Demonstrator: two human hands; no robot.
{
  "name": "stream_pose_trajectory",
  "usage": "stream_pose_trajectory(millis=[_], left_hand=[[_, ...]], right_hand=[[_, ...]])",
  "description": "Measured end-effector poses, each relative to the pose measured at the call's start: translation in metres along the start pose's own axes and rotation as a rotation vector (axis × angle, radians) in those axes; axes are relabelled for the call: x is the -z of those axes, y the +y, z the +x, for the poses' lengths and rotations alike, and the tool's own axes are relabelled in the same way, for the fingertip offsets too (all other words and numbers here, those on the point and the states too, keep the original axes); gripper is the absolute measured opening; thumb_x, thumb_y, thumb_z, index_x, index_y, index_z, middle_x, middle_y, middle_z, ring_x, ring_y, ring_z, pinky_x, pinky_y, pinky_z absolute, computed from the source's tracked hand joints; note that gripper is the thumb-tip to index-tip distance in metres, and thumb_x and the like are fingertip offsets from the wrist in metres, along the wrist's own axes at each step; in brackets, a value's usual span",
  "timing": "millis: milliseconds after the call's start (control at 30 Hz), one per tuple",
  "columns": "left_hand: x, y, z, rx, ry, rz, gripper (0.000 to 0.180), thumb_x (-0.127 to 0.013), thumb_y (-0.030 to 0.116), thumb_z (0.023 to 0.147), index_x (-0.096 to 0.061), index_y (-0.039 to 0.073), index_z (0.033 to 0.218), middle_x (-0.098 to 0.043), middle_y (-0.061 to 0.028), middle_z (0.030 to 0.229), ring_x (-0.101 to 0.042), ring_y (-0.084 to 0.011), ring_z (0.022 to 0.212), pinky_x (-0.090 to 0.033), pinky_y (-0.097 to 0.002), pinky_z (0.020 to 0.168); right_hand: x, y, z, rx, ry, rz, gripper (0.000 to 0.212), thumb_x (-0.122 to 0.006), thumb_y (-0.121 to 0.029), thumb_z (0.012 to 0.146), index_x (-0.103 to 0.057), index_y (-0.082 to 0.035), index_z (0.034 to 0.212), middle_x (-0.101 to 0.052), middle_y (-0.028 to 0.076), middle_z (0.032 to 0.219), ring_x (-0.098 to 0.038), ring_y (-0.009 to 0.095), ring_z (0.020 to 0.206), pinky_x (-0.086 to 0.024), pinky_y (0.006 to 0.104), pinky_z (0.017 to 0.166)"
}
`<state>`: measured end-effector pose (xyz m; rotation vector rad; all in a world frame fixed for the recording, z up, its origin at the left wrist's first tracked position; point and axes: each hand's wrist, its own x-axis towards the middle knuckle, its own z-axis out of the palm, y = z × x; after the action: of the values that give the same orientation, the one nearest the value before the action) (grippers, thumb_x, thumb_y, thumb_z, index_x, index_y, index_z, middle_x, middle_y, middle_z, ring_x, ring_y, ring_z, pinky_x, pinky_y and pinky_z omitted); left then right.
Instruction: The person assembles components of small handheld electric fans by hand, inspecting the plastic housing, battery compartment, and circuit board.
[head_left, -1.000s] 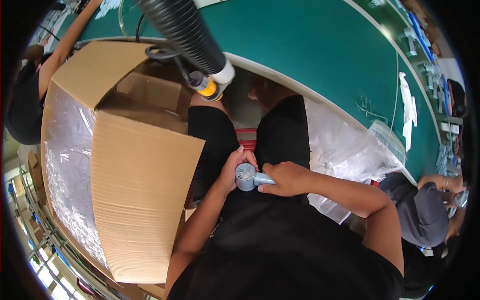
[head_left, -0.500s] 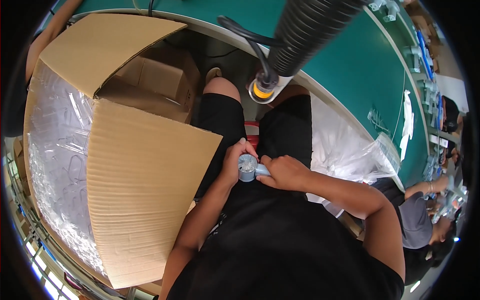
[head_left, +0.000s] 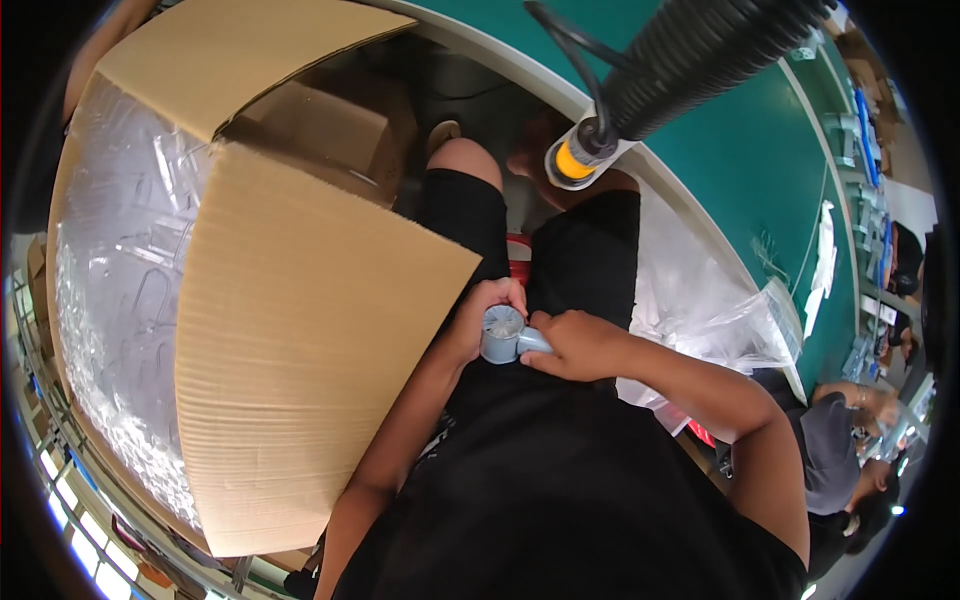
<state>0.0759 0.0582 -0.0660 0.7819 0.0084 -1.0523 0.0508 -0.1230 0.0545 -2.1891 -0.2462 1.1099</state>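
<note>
Item one: a grey-blue plastic cup [head_left: 499, 348] with a short side tube, held above the lap, close in front of the black shirt [head_left: 560, 470]. Item two: the left hand [head_left: 474, 316], which I see curled about the cup's far left side. Item three: the right hand [head_left: 582, 345], pinching the side tube between thumb and fingers. Inside the cup, something pale and ribbed, probably clear plastic, though too small for me to tell. To the left: a large open carton [head_left: 310, 340], with clear plastic wrap [head_left: 125, 260] beside its flap. Beyond the knees: a black ribbed hose [head_left: 690, 75], yellow-banded at its end, before the green bench [head_left: 745, 150]. To the right: crumpled clear sheeting [head_left: 690, 270].
</note>
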Motion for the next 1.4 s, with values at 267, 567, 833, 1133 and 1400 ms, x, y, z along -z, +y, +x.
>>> stream_pose_trajectory(millis=[267, 567, 833, 1133, 1400], left_hand=[[-0.006, 0.003, 0.006, -0.023, 0.272, 0.155, 0.052, -0.033, 0.038, 0.098, -0.060, 0.002, 0.074, -0.062, -0.0089, 0.070, -0.059, -0.0168, 0.065, -0.046, -0.0282, 0.068], [-0.049, 0.041, -0.005, 0.001, 0.189, -0.097, 0.058, -0.034, 0.048, 0.098, -0.060, 0.002, 0.074, -0.061, -0.0106, 0.072, -0.059, -0.0189, 0.072, -0.046, -0.0296, 0.072], [-0.077, 0.044, 0.005, 0.108, -0.021, -0.376, 0.056, -0.033, 0.046, 0.098, -0.056, 0.002, 0.073, -0.056, -0.0126, 0.074, -0.056, -0.0236, 0.072, -0.047, -0.0327, 0.072], [-0.080, 0.043, 0.000, 0.199, 0.050, -0.310, 0.064, -0.037, 0.051, 0.096, -0.063, -0.003, 0.071, -0.063, -0.0151, 0.076, -0.062, -0.0260, 0.074, -0.051, -0.0358, 0.071], [-0.069, 0.029, -0.011, 0.157, -0.067, -0.278, 0.054, -0.039, 0.048, 0.097, -0.060, 0.001, 0.078, -0.061, -0.0086, 0.082, -0.061, -0.0210, 0.077, -0.050, -0.0322, 0.074]], right_hand=[[-0.015, 0.004, -0.001, -0.054, 0.125, -0.050, 0.044, -0.059, -0.039, 0.091, -0.055, 0.003, 0.103, -0.065, 0.027, 0.079, -0.065, 0.043, 0.078, -0.051, 0.0493, 0.071], [0.041, 0.047, -0.069, 0.176, -0.151, 0.756, 0.054, -0.062, -0.020, 0.092, -0.042, -0.005, 0.140, -0.066, 0.018, 0.110, -0.067, 0.020, 0.094, -0.053, 0.0321, 0.082], [0.042, 0.038, -0.105, 0.458, -0.062, 1.088, 0.040, -0.052, -0.010, 0.098, -0.048, -0.001, 0.137, -0.071, 0.019, 0.094, -0.072, 0.023, 0.081, -0.059, 0.0302, 0.068], [0.027, 0.044, -0.103, 0.472, -0.182, 1.149, 0.047, -0.054, -0.030, 0.099, -0.045, -0.002, 0.134, -0.070, 0.022, 0.093, -0.072, 0.026, 0.078, -0.058, 0.0320, 0.063], [0.026, 0.027, -0.112, 0.316, 0.075, 0.827, 0.027, -0.060, -0.005, 0.090, -0.055, -0.004, 0.117, -0.068, 0.008, 0.073, -0.069, 0.013, 0.066, -0.055, 0.0240, 0.057]])
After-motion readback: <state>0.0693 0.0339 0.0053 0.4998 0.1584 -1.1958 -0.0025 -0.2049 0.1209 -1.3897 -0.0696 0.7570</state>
